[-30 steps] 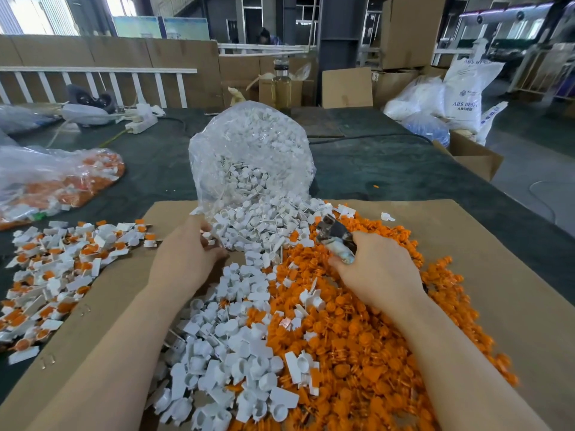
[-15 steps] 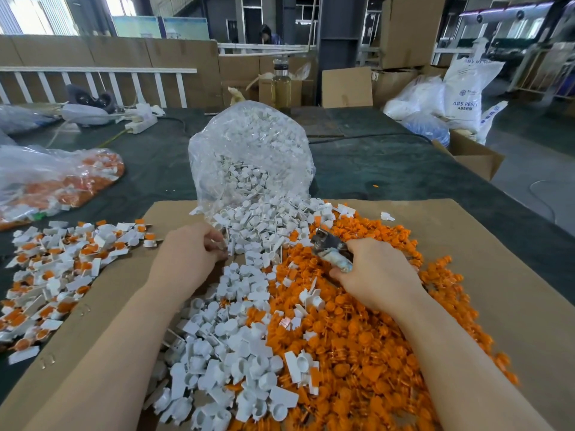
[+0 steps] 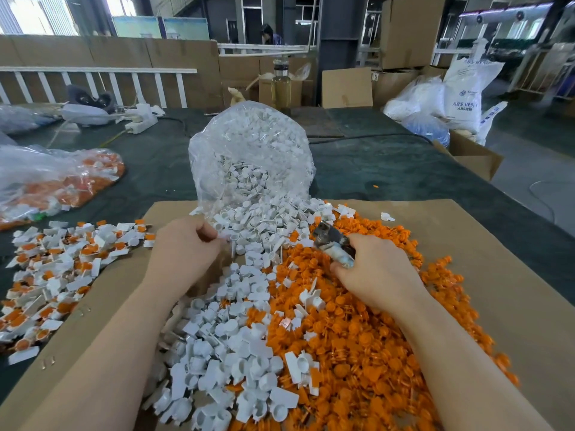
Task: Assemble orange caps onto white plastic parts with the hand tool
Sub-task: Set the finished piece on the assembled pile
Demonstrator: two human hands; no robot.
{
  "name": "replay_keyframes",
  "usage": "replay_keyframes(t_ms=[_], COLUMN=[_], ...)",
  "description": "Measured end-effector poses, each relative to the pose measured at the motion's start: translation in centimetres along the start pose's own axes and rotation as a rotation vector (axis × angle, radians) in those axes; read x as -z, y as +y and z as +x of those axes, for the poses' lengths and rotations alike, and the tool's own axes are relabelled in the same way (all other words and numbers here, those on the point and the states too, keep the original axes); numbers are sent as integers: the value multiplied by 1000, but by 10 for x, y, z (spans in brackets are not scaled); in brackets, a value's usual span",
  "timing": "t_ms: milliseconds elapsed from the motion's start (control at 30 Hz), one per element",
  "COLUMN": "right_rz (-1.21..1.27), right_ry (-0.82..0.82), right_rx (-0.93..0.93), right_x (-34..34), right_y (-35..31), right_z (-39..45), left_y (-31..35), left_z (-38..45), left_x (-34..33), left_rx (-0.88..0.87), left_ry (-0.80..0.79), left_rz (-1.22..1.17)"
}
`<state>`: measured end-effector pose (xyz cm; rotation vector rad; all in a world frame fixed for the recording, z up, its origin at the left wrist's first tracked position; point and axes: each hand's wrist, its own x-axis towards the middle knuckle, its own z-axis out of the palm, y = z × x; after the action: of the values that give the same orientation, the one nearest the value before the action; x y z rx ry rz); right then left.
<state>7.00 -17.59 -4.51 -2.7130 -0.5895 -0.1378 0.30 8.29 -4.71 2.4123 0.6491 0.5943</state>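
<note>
A heap of white plastic parts (image 3: 236,343) spills from a clear bag (image 3: 249,157) onto a cardboard sheet (image 3: 497,259). Beside it on the right lies a heap of orange caps (image 3: 367,343). My left hand (image 3: 183,253) is at the left edge of the white heap with its fingers curled, pinching a small white part. My right hand (image 3: 376,272) rests on the orange heap and grips a grey metal hand tool (image 3: 333,242), whose head points up and left toward the white parts.
Assembled white-and-orange pieces (image 3: 59,275) lie spread at the left on the dark table. A plastic bag of orange parts (image 3: 53,185) sits further left. A glass bottle (image 3: 281,85), cardboard boxes (image 3: 473,157) and white sacks (image 3: 460,94) stand behind and to the right.
My left hand has curled its fingers and drawn back slightly from the white heap with a part. My right hand with the tool has shifted a little down and right.
</note>
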Motion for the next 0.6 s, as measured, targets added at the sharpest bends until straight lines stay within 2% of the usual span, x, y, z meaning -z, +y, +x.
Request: replay_keyframes(t_ms=[200,433,600], right_rz=[310,714,871], right_ry=[223,290,334], right_rx=[50,144,238], right_x=[5,9,11], right_y=[-6,-19,-22], right_z=[-2,-11,-13], left_y=[44,88,98], left_z=[-14,-52,-64], left_x=[14,-3,-11], left_rx=[90,188,268], left_ry=[-39,-281,-348], left_rz=[-522,-952,-1104])
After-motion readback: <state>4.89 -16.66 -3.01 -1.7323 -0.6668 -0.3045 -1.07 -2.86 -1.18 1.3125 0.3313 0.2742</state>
